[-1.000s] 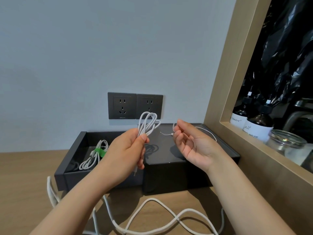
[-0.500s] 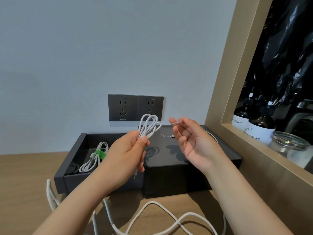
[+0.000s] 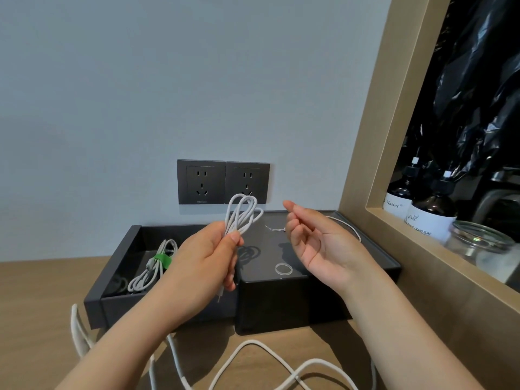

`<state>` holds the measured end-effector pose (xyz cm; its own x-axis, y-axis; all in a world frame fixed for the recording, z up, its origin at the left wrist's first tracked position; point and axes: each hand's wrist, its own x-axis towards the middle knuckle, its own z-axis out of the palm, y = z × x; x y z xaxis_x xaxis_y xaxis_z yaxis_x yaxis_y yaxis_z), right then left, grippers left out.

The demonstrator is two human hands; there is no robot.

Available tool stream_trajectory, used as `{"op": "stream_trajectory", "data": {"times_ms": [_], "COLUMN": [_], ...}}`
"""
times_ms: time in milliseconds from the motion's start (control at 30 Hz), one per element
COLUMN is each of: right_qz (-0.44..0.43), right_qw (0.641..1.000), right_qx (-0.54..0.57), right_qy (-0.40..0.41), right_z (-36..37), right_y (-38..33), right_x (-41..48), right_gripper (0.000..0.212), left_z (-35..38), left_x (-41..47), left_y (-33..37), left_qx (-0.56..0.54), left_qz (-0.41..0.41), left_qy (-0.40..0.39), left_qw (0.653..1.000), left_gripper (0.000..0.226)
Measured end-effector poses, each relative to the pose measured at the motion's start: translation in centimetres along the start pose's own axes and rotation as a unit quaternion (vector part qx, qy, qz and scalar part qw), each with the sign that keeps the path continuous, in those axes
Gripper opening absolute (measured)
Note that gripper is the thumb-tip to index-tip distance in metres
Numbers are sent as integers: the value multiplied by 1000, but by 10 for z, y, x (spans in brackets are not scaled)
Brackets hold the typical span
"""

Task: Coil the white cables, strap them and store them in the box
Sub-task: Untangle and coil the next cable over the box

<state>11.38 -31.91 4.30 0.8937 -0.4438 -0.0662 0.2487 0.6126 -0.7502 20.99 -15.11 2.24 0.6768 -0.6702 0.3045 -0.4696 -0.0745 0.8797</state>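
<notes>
Left hand [image 3: 202, 260] grips coiled white cable [image 3: 242, 215] between thumb and curled fingers, loops sticking up, held in air above open black rectangular box [image 3: 118, 266]. Right hand [image 3: 318, 243] just beside, palm facing left, fingers relaxed and loosely bent, nothing seen in it. Inside box: second white cable bundle [image 3: 146, 277] wrapped with green strap [image 3: 161, 260]. Small clear ring [image 3: 283, 269] lies on black rectangular block [image 3: 270, 305] right of box. Loose white cables [image 3: 253, 344] sprawl on wooden counter [image 3: 42, 291] in front.
</notes>
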Motion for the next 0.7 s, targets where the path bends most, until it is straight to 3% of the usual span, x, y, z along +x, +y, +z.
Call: {"op": "stream_trajectory", "data": {"times_ms": [100, 133, 200, 267, 433, 700], "right_qz": [-56, -78, -111, -121, -134, -118], "right_qw": [977, 948, 856, 772, 691, 644], "right_qx": [-202, -307, -503, -624, -709, -756], "right_qy": [33, 41, 45, 31, 31, 13], "right_z": [-3, -4, -6, -7, -10, -3], "right_y": [-4, -7, -12, -15, -19, -8], "right_x": [-2, -4, -7, -10, -10, -9], "right_gripper": [16, 14, 9, 5, 4, 5], "left_z": [0, 0, 0, 1, 1, 3], "left_x": [1, 1, 2, 2, 2, 2], "left_y": [-3, -3, -3, -3, -3, -2], "left_qx": [9, 11, 15, 12, 9, 15], "left_qz": [-9, -10, -10, -13, -14, -7], "left_qy": [-5, -6, -10, -13, -10, -11], "left_qw": [1000, 1000, 1000, 1000, 1000, 1000], "left_gripper": [26, 27, 27, 28, 27, 27]}}
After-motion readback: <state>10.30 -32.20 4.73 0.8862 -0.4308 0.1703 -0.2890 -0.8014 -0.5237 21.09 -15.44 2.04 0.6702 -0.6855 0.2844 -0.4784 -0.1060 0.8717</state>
